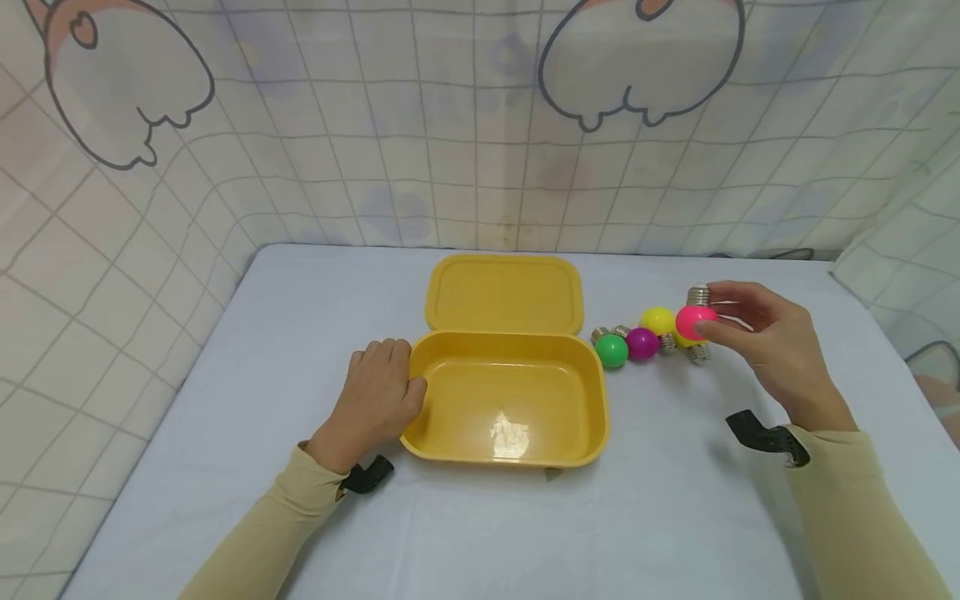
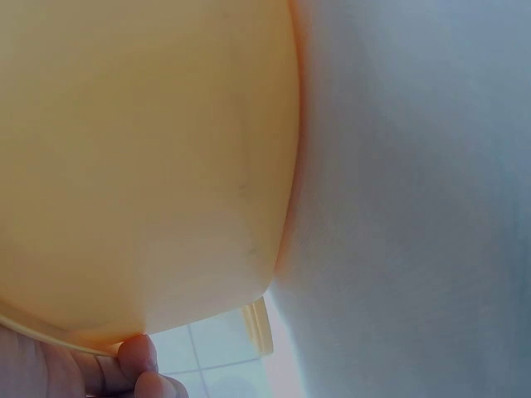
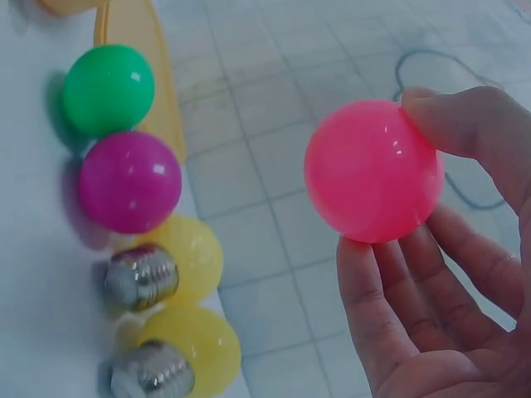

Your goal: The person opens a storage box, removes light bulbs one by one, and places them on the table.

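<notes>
My right hand (image 1: 780, 346) pinches a pink light bulb (image 1: 692, 323) by its round globe, screw base up, over the right side of the table. In the right wrist view, thumb and fingertips press opposite sides of the pink globe. Below and beside it are a green bulb (image 1: 611, 352), a purple bulb (image 1: 642, 343) and two yellow bulbs (image 3: 195, 257), close together in a row. My left hand (image 1: 378, 392) holds the left rim of a yellow plastic box (image 1: 487, 460), its thumb over the edge. The box's inside shows bare. In the left wrist view, fingertips (image 2: 137, 355) curl under its rim.
A yellow lid (image 1: 504, 292) lies right behind the box. The white-covered table (image 1: 465, 533) meets a hanging curtain (image 1: 480, 167) with a grid pattern at the back. A dark cable (image 1: 791, 253) runs along the back right edge.
</notes>
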A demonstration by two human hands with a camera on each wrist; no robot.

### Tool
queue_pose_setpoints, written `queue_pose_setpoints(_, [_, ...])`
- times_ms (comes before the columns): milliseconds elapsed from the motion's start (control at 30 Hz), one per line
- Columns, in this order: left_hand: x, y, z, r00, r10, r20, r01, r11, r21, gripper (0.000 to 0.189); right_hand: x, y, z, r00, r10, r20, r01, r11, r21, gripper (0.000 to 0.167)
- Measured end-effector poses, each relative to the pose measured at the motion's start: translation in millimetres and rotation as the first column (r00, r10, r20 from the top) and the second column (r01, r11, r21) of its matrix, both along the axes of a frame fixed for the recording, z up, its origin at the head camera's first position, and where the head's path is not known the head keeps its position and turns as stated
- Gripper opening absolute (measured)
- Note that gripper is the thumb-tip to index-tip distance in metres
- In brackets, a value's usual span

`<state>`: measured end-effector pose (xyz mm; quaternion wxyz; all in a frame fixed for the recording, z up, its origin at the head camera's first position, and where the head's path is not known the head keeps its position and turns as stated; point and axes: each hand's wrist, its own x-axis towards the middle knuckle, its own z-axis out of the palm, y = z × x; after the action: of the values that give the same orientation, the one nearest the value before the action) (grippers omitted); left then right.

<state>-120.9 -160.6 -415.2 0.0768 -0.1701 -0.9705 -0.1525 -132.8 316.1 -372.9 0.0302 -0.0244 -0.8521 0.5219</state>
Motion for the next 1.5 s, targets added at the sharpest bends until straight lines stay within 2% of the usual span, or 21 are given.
queue_pose_setpoints(367, [-0.3,0.7,1.3,1.000,0.006,0.029,-0.005,1.000,-0.015,0.012,4.7,25.6,-13.4,0.996,-0.071,0.055,0.067,0.995,0.076,0.058])
queue_pose_setpoints(767, [-1.3,1.0,-0.3,1.000,0.008,0.021,-0.007,1.000,-0.018,0.012,5.5,45.4,-32.9,0.990,-0.111,0.089,0.097,0.984,0.148,0.063])
queue_pose_setpoints(1167, [-1.3,0.5,-0.9,1.000,0.008,0.020,-0.008,1.000,-0.019,0.012,1.9,53.2,-47.6,0.985,-0.123,0.120,0.095,0.971,0.218,0.070])
queue_pose_setpoints(1500, [-1.3,-0.2,-1.0,0.999,0.006,0.035,-0.006,1.000,-0.022,0.012,-1.3,58.6,-53.9,0.985,-0.095,0.142,0.059,0.969,0.241,0.072])
